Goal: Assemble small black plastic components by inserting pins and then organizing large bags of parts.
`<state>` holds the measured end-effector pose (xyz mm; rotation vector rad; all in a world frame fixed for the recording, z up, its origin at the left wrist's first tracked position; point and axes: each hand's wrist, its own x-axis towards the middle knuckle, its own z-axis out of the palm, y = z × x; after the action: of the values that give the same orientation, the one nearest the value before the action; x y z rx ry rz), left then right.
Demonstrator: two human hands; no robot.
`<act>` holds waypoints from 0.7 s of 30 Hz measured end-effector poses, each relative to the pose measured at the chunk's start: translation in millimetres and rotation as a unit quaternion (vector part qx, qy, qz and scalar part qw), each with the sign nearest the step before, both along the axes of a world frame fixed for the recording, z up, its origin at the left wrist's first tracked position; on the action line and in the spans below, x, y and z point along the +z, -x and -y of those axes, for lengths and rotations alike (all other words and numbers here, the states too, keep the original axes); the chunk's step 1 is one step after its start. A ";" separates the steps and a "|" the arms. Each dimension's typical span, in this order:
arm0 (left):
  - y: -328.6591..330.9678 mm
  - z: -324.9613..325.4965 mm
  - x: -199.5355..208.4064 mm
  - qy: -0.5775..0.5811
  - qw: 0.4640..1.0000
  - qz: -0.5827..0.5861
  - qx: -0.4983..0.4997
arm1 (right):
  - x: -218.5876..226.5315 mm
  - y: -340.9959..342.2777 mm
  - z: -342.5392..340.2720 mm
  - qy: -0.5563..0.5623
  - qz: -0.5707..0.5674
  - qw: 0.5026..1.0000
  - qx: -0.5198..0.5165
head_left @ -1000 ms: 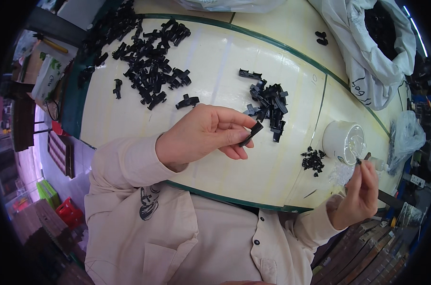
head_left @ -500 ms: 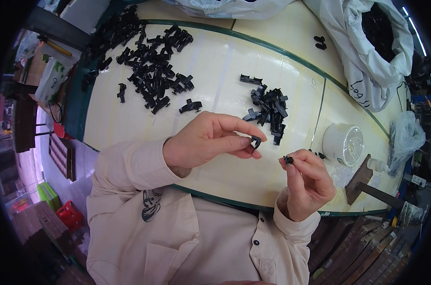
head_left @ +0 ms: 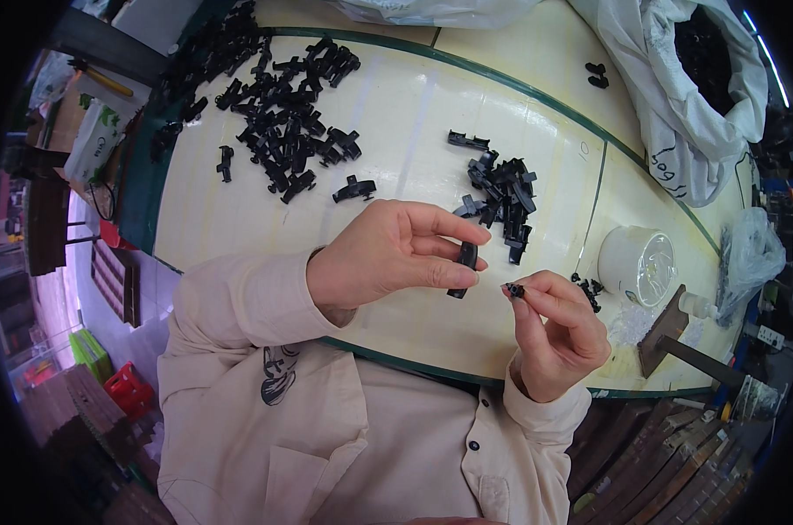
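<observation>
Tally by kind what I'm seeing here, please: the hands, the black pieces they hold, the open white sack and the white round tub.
Hands: 2 (left hand, right hand)
Black pieces held: 2 (long black piece, small black piece)
Open white sack: 1
White round tub: 1
Total: 6

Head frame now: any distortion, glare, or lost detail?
Head view: fisheye bends the table's green edge; corners go black; strip light at upper right looks blown out; pale tabletop shows glare; black part in the right hand too small to resolve.
</observation>
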<state>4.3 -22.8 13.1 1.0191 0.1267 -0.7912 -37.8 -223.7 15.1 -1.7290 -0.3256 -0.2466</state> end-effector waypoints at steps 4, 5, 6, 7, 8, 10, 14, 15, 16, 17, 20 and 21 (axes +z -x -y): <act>2.7 -1.1 -2.4 0.030 0.999 0.005 -0.021 | 0.0 0.5 -0.9 -0.018 -0.014 1.000 0.005; 3.2 -1.3 -3.1 0.031 0.999 -0.004 -0.030 | -0.8 0.7 -0.9 -0.024 -0.015 1.000 0.010; 3.8 -1.7 -3.4 0.032 0.999 -0.013 -0.040 | -2.2 1.0 -1.0 -0.023 -0.016 1.000 0.011; 4.4 -2.1 -5.9 0.032 0.999 -0.013 -0.039 | -4.0 1.3 -1.1 -0.037 -0.017 0.999 0.013; 4.9 -2.6 -10.1 0.030 0.998 0.004 -0.051 | -4.8 1.6 -1.3 -0.051 -0.017 0.998 0.015; 4.4 -3.5 -11.7 0.027 0.998 0.020 -0.061 | -3.6 2.9 -1.8 -0.058 -0.028 0.998 0.011; 5.3 0.0 -10.1 0.024 0.998 0.004 -0.059 | -3.2 3.5 -2.9 -0.080 -0.043 0.996 0.003; 6.9 1.2 -10.4 0.020 0.999 0.014 -0.048 | -4.2 3.2 -2.0 -0.080 -0.043 0.996 0.003; 7.8 1.8 -8.3 0.021 0.998 0.014 -0.049 | -6.0 2.4 -0.5 -0.062 -0.032 0.998 0.004; 8.2 2.2 -4.5 -0.024 0.998 0.026 -0.045 | -7.6 1.6 0.4 -0.043 -0.022 0.999 0.004; 7.5 3.1 -1.8 -0.104 0.990 0.084 -0.039 | -10.2 0.0 -0.8 -0.036 -0.008 0.999 -0.003; 7.2 2.7 -1.5 -0.141 0.981 0.130 -0.033 | -9.5 -0.4 -1.4 -0.036 -0.007 0.999 -0.003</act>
<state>-2.9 -25.5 11.6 1.3934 -0.0216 -0.7046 -37.3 -222.3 5.6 -1.6600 -0.2975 -0.2475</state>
